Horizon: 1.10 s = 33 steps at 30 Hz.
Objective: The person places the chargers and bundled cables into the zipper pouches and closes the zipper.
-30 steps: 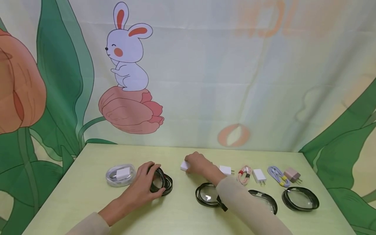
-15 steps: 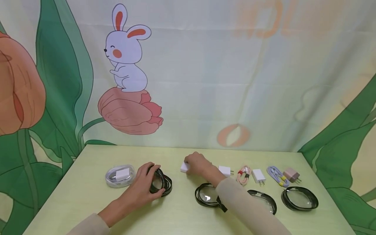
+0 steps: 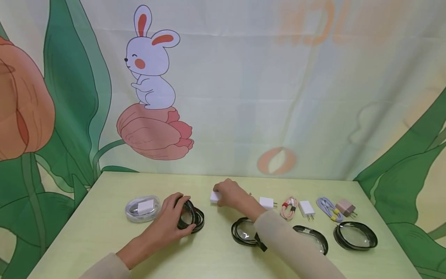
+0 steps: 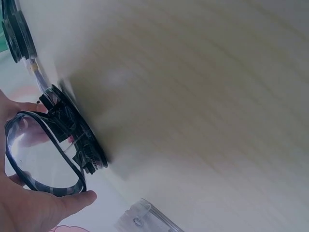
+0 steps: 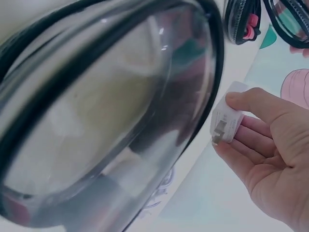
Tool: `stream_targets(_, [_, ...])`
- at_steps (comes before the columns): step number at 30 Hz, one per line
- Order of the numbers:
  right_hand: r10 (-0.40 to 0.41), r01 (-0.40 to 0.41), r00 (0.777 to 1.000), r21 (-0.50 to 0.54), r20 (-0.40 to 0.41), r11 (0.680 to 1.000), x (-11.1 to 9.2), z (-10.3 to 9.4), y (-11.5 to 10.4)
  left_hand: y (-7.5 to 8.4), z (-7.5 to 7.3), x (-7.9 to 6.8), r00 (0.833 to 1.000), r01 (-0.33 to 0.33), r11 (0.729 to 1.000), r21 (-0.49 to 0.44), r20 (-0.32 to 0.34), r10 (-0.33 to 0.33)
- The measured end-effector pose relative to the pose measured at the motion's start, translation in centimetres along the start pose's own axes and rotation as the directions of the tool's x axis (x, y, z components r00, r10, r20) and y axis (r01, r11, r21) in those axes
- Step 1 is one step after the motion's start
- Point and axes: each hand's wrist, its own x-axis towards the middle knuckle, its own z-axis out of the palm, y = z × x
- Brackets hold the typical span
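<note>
At the near edge of a pale yellow table [image 3: 209, 255], two beige sleeves [image 3: 109, 267] reached inward. Three black coils [image 3: 245, 243] lay toward the right, one partly covered by the right sleeve. Farther in, the left hand [image 3: 166, 221] grasped a black cable [image 3: 192, 214], fingers and thumb round it, just beside a clear bundle [image 3: 131, 211] with a white block on it. Beyond, the right hand [image 3: 232, 194] pinched a white charger [image 3: 215, 197] between thumb and fingers, left of another white charger [image 3: 266, 202], a pink cable [image 3: 289, 209], a third white charger [image 3: 307, 209], a lavender cable [image 3: 329, 208] and a pink charger [image 3: 345, 207]. Behind hung a backdrop [image 3: 226, 97] picturing a white rabbit [image 3: 153, 91].
</note>
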Motion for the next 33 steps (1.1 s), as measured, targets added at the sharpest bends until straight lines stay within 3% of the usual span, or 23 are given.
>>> stream_targets(10, [-0.057,0.057,0.998,-0.031,-0.006,0.998,0.4,-0.2,-1.9,-0.2,0.0,0.0,1.000,-0.023,1.000,0.003,-0.015,0.024])
stream_targets(33, [-0.180,0.181,0.981,-0.010,0.071,0.983,0.5,-0.2,-4.8,-0.3,0.1,-0.2,1.000,-0.026,0.999,-0.032,-0.015,0.025])
